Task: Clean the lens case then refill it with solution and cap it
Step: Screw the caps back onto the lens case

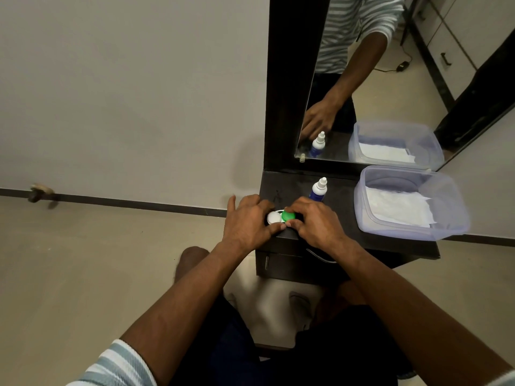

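A lens case (279, 217) with one white cap and one green cap (288, 215) lies at the left front corner of the dark dresser top (345, 218). My left hand (246, 221) grips the case around its white side. The fingers and thumb of my right hand (315, 221) pinch the green cap. A solution bottle (318, 190) with a blue label and white nozzle cap stands upright just behind my right hand.
A clear plastic tub (448, 218) holding white tissue sits at the right of the dresser top. A mirror (376, 79) in a dark frame rises behind, reflecting bottle and tub. Drawers with handles (267, 263) are below the top. A wall is at left.
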